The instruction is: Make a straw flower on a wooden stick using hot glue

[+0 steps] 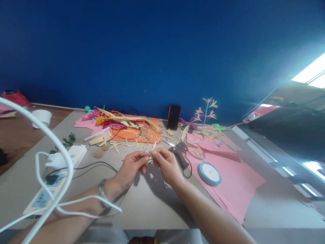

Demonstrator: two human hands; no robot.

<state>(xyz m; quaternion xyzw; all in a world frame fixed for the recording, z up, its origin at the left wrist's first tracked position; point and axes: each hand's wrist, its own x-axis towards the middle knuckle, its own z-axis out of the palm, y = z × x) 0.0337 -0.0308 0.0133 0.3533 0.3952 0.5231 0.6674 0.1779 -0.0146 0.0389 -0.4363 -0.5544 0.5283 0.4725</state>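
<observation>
A glossy, looping white cable hangs nearest, over a flat-faced power strip. Further along the matte grey worktop, dry, fibrous husk strips lie across an orange sheet. At centre, the left hand and right hand meet, fingertips pinching a thin, pale fibre strip between them, above the worktop. Rightward, a slab-like smartphone stands upright behind a black plastic glue gun; a round, blue-rimmed ribbon spool rests on smooth pink paper.
</observation>
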